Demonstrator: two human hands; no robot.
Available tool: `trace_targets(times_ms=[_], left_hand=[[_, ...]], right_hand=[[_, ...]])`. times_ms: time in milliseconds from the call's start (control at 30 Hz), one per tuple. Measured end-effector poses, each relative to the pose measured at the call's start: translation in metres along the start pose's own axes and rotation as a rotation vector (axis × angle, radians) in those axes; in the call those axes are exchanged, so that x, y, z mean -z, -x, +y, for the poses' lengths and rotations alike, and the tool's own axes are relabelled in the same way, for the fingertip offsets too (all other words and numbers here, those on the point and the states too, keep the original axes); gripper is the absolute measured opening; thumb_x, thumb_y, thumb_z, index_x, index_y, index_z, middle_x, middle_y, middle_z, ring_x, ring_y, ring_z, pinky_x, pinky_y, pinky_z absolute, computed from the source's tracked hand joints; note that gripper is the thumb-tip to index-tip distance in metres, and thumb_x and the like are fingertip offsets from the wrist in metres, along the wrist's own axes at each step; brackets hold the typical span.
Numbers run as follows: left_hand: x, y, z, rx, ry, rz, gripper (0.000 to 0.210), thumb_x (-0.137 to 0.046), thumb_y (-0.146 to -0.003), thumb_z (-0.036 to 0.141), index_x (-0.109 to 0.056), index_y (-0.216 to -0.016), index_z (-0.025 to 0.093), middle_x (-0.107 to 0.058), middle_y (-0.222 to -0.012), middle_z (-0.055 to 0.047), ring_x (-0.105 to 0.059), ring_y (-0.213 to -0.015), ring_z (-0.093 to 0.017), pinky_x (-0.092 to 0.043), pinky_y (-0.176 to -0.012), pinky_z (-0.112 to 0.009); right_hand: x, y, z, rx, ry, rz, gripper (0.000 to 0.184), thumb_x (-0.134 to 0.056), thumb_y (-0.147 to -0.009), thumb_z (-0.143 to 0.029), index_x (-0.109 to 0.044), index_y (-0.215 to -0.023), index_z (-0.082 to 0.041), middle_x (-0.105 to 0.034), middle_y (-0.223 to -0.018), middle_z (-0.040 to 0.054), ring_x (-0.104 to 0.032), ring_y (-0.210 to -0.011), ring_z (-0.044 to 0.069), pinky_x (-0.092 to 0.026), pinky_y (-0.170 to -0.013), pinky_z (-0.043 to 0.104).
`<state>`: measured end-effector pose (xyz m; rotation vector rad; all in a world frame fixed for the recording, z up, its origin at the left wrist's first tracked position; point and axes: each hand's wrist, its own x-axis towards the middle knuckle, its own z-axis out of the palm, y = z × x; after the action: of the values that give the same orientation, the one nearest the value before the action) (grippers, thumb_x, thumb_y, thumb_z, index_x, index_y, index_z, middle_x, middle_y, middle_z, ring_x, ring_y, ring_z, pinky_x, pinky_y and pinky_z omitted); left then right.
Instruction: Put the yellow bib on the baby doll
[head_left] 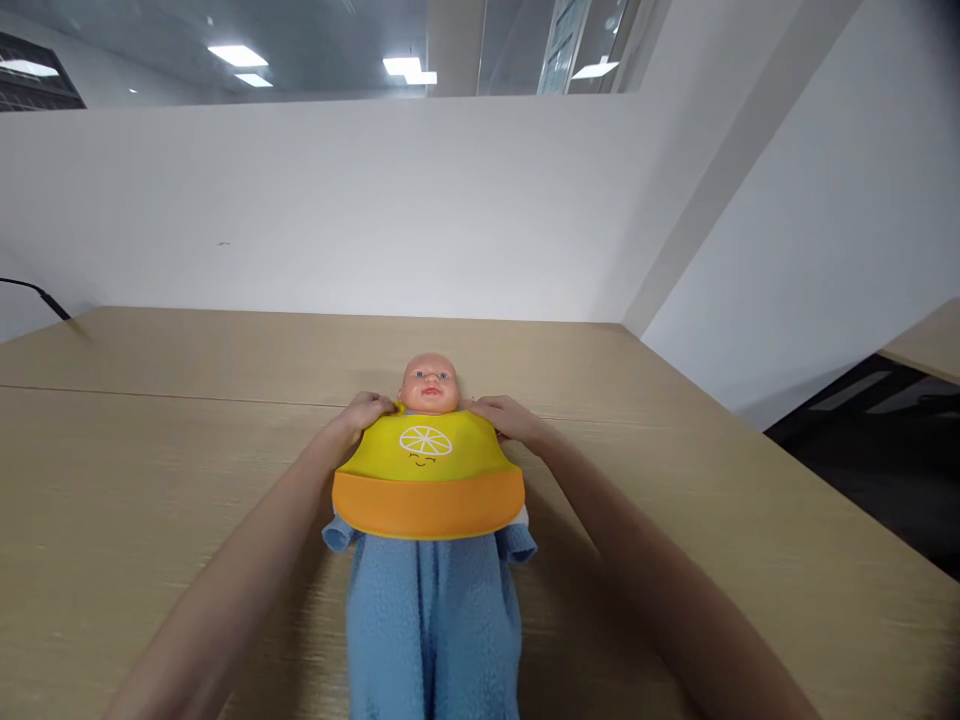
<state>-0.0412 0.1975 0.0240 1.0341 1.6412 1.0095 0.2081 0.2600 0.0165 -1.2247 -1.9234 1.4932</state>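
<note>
Wooden table (150, 480) bears the doll (430, 385) face up; my left hand (366, 411) and right hand (501, 415) close on the bib (427, 475) at its neck, steadying it.

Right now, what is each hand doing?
Left hand: closed on the bib at the doll's shoulder.
Right hand: on the bib's other top corner; grip cannot be told.
</note>
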Motion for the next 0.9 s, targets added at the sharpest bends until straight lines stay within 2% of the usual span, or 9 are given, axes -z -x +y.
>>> trace_targets(times_ms=[167, 267, 333, 433, 533, 633, 733, 800, 900], left_hand=[[-0.004, 0.004, 0.002, 0.003, 0.04, 0.021, 0.01, -0.062, -0.062, 0.024, -0.061, -0.062, 0.014, -0.059, -0.049, -0.004, -0.051, -0.042, -0.016, -0.034, -0.04, -0.025], [-0.006, 0.005, 0.002, 0.009, 0.07, 0.031, 0.011, -0.063, -0.063, 0.026, -0.061, -0.063, 0.015, -0.058, -0.048, -0.003, -0.051, -0.041, -0.016, -0.033, -0.04, -0.026], [-0.006, 0.005, 0.002, 0.001, 0.087, 0.048, 0.011, -0.064, -0.063, 0.026, -0.062, -0.065, 0.015, -0.059, -0.049, -0.003, -0.051, -0.042, -0.017, -0.034, -0.041, -0.026], [-0.006, 0.005, 0.002, -0.048, 0.137, 0.022, 0.016, -0.067, -0.059, 0.022, -0.066, -0.073, 0.015, -0.064, -0.057, -0.003, -0.057, -0.052, -0.019, -0.04, -0.048, -0.026], [-0.005, 0.005, 0.004, -0.074, 0.159, -0.052, 0.021, -0.067, -0.059, 0.023, -0.068, -0.078, 0.014, -0.068, -0.066, -0.004, -0.061, -0.06, -0.021, -0.044, -0.053, -0.027], [-0.006, 0.003, 0.003, -0.048, 0.146, -0.065, 0.019, -0.065, -0.062, 0.027, -0.067, -0.075, 0.013, -0.069, -0.065, -0.006, -0.06, -0.056, -0.02, -0.043, -0.05, -0.027], [-0.009, -0.001, 0.001, -0.003, 0.188, -0.082, 0.018, -0.064, -0.063, 0.029, -0.066, -0.074, 0.014, -0.068, -0.063, -0.007, -0.06, -0.052, -0.02, -0.043, -0.048, -0.028], [-0.011, -0.005, -0.001, 0.006, 0.22, -0.084, 0.018, -0.065, -0.063, 0.028, -0.066, -0.075, 0.015, -0.068, -0.062, -0.006, -0.059, -0.052, -0.02, -0.044, -0.048, -0.028], [-0.012, -0.011, -0.006, -0.005, 0.219, -0.061, 0.015, -0.066, -0.06, 0.023, -0.064, -0.073, 0.015, -0.066, -0.059, -0.005, -0.058, -0.049, -0.018, -0.043, -0.047, -0.027]], right_hand=[[0.001, 0.008, 0.013, 0.2, 0.042, 0.075, 0.027, -0.057, -0.078, -0.037, -0.068, -0.09, -0.017, -0.063, -0.08, 0.0025, -0.053, -0.065, 0.013, -0.043, -0.054, 0.023], [0.005, 0.015, 0.015, 0.262, 0.132, 0.177, 0.034, -0.05, -0.077, -0.022, -0.065, -0.107, -0.019, -0.065, -0.096, 0.004, -0.058, -0.07, 0.016, -0.049, -0.064, 0.028], [0.01, 0.025, 0.012, 0.372, 0.256, 0.214, 0.044, -0.046, -0.074, -0.014, -0.063, -0.114, -0.022, -0.063, -0.109, 0.0054, -0.061, -0.086, 0.019, -0.051, -0.075, 0.031], [0.017, 0.048, 0.006, 0.553, 0.529, 0.132, 0.059, -0.047, -0.069, -0.007, -0.057, -0.123, -0.028, -0.047, -0.134, 0.0068, -0.052, -0.116, 0.023, -0.045, -0.094, 0.039], [0.019, 0.074, 0.002, 0.677, 0.761, -0.017, 0.066, -0.056, -0.07, -0.008, -0.051, -0.13, -0.034, -0.031, -0.148, 0.0042, -0.035, -0.132, 0.027, -0.035, -0.105, 0.045], [0.015, 0.094, 0.0, 0.819, 0.839, -0.049, 0.058, -0.062, -0.075, -0.015, -0.053, -0.127, -0.037, -0.034, -0.147, 0.0017, -0.029, -0.136, 0.027, -0.031, -0.108, 0.046], [0.011, 0.102, -0.001, 0.906, 0.762, -0.09, 0.045, -0.058, -0.082, -0.02, -0.057, -0.124, -0.034, -0.05, -0.134, 0.0045, -0.044, -0.126, 0.023, -0.037, -0.105, 0.041], [0.01, 0.103, -0.001, 0.902, 0.643, -0.137, 0.038, -0.053, -0.086, -0.022, -0.058, -0.123, -0.031, -0.058, -0.125, 0.0063, -0.053, -0.115, 0.02, -0.042, -0.1, 0.037], [0.012, 0.1, 0.003, 0.83, 0.423, -0.15, 0.032, -0.046, -0.09, -0.024, -0.062, -0.117, -0.029, -0.062, -0.118, 0.0064, -0.059, -0.107, 0.019, -0.047, -0.093, 0.035]])
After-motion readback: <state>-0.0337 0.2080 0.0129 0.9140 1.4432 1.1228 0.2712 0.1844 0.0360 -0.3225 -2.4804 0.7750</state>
